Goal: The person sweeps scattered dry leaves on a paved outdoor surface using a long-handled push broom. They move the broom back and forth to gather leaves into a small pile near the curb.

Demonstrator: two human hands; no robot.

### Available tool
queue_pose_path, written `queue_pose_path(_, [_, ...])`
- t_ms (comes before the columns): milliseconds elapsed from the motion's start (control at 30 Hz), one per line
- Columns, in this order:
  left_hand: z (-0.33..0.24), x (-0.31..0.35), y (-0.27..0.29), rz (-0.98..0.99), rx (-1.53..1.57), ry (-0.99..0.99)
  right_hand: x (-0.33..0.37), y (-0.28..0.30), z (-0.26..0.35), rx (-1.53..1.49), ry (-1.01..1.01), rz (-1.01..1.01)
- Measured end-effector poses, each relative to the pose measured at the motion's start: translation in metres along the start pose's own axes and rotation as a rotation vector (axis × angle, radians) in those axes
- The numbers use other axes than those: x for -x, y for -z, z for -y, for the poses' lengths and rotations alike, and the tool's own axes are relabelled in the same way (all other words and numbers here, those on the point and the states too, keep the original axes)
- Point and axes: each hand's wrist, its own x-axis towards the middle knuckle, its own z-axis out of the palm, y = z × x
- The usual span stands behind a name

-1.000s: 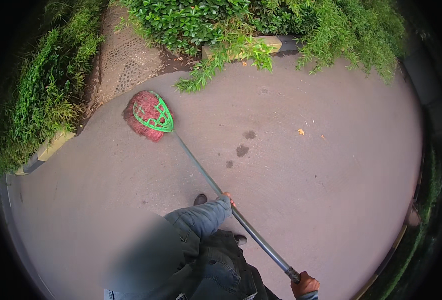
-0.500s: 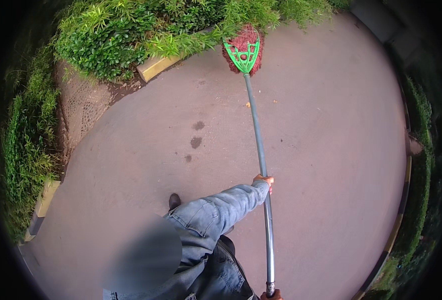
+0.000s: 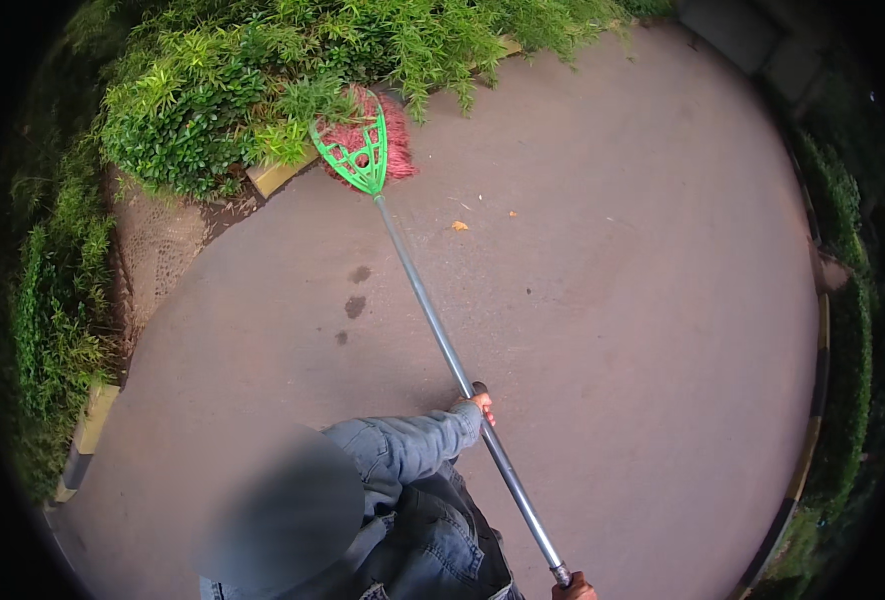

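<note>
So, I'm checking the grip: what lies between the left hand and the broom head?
A run of pole over pavement lies between the left hand and the broom head, as the head view shows.

The broom pole point(image 3: 437, 318) looks glossy and metallic, the head frame point(image 3: 371, 180) plastic, the bristles point(image 3: 399, 138) coarse and fibrous, the pavement point(image 3: 643, 320) matt, the sleeve point(image 3: 428, 440) denim.

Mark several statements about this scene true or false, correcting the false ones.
An openwork green frame lies over the shaggy red mop head. True.

The bare left hand grips the long grey metal pole partway along. True.

The right hand is nearer the mop head than the left. False: the right hand is farther off, at the picture's bottom edge.

A small orange leaf lies beneath the mop head. False: the leaf lies on grey-brown pavement, right of the pole.
</note>
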Motion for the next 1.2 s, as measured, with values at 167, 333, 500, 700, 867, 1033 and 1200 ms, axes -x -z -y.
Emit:
queue_pose_path(167, [-0.006, -0.097, -0.023, 0.004, 0.322, 0.061, -0.146, 0.075, -0.013, 0.182, 0.246, -0.405])
queue_pose_path(333, [-0.04, -0.177, -0.07, -0.109, 0.622, 0.011, -0.317, 0.195, 0.006, 0.305, 0.602, -0.485])
queue_pose_path(500, [-0.086, -0.192, -0.106, -0.253, 0.853, -0.074, -0.429, 0.349, 0.108, 0.425, 0.906, -0.373])
queue_pose_path(700, [-0.086, -0.19, -0.124, -0.45, 1.111, 0.029, -0.521, 0.407, 0.169, 0.513, 1.173, -0.274])
queue_pose_path(867, [-0.056, -0.199, -0.125, -0.559, 1.201, 0.009, -0.56, 0.439, 0.21, 0.59, 1.397, -0.192])
queue_pose_path(1033, [-0.026, -0.22, -0.172, -0.602, 1.337, -0.077, -0.606, 0.479, 0.21, 0.645, 1.546, -0.153])
queue_pose_path(1200, [-0.029, -0.25, -0.26, -0.621, 1.384, -0.179, -0.674, 0.544, 0.195, 0.704, 1.626, -0.201])
